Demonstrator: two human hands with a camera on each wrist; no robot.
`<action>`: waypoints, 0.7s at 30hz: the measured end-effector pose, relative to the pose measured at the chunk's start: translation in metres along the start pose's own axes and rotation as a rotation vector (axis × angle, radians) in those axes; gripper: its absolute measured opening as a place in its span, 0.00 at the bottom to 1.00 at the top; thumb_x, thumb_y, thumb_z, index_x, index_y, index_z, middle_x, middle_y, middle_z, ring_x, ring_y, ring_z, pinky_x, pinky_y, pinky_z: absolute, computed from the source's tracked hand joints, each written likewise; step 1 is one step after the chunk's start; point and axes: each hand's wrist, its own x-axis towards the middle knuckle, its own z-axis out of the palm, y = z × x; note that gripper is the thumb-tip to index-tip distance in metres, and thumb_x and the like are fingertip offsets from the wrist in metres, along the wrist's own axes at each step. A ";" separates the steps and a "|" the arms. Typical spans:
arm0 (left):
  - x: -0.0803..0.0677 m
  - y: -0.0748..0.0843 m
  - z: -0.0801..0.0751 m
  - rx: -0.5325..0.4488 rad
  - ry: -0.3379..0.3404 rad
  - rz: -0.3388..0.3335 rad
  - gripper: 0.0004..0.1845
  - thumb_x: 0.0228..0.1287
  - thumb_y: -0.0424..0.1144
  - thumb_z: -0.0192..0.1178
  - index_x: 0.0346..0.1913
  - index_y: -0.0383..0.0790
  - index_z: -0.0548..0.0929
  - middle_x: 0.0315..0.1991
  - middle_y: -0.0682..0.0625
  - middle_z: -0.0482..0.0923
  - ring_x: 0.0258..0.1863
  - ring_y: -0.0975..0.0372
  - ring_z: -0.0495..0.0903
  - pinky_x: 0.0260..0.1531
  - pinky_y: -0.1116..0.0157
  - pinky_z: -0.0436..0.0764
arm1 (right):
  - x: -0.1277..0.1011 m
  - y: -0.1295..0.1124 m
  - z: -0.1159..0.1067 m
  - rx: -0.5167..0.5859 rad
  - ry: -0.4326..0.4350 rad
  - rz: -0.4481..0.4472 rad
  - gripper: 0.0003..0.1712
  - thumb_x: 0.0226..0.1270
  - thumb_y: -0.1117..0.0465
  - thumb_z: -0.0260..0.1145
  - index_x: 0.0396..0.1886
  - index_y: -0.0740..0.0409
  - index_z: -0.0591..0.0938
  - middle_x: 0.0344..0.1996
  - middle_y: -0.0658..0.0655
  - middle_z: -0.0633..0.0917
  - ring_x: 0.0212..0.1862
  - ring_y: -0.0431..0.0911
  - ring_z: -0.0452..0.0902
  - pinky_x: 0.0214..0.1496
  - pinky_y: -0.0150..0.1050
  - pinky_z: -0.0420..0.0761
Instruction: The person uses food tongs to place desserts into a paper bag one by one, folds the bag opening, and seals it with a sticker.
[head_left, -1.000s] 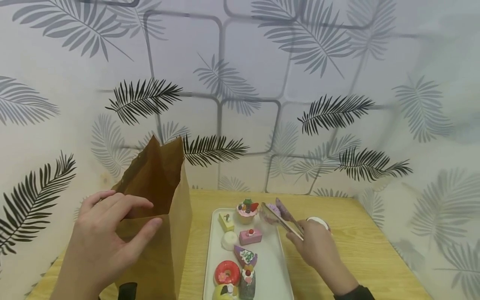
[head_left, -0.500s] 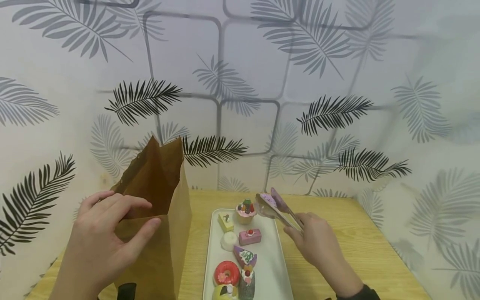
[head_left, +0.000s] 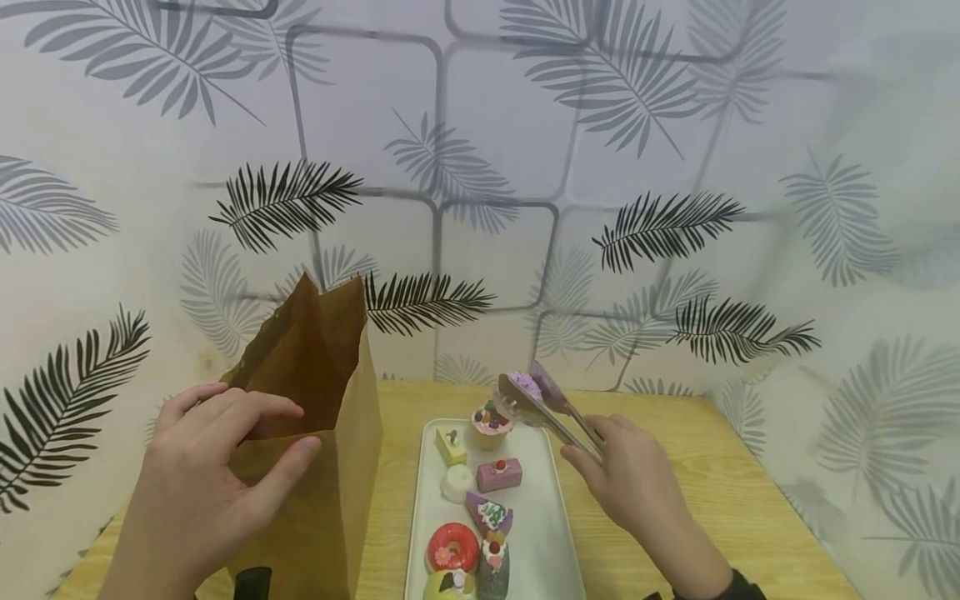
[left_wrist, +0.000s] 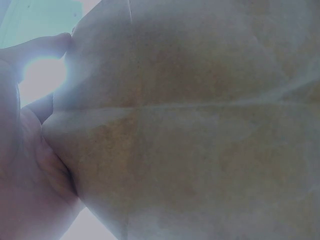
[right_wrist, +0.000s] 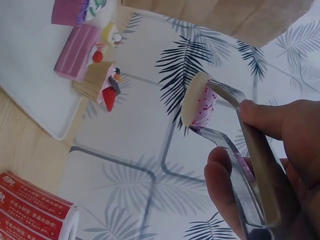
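My left hand (head_left: 202, 483) grips the near edge of an open brown paper bag (head_left: 360, 467), fingers over its mouth and thumb on the outer face. The left wrist view is mostly the bag's creased paper (left_wrist: 200, 140). My right hand (head_left: 630, 483) holds metal tongs (right_wrist: 262, 175). Between the tongs' tips is a small round cake (right_wrist: 192, 102) with a cream base and purple icing with pink sprinkles. It hangs above the far right corner of a white tray (head_left: 536, 517). Beside it on the tray stands a fruit-topped cupcake (head_left: 491, 427).
Several sweets share the tray, among them a red doughnut (head_left: 452, 546), a pink cake (head_left: 499, 474) and a purple cake wedge (head_left: 489, 512). A red cylinder with white print (right_wrist: 35, 210) shows in the right wrist view. Leaf-patterned covering (head_left: 495, 167) backs the wooden table (head_left: 675, 450).
My right hand has raised the tongs and the purple-iced cake and shifted them left, towards the cupcake. The left hand and the bag have stayed put.
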 end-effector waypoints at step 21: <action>-0.001 0.000 0.000 0.000 -0.002 -0.001 0.16 0.65 0.54 0.66 0.40 0.43 0.88 0.33 0.53 0.87 0.32 0.65 0.76 0.69 0.70 0.61 | -0.006 -0.045 -0.030 0.085 0.034 -0.065 0.23 0.61 0.51 0.80 0.53 0.56 0.88 0.34 0.49 0.86 0.27 0.37 0.70 0.31 0.34 0.74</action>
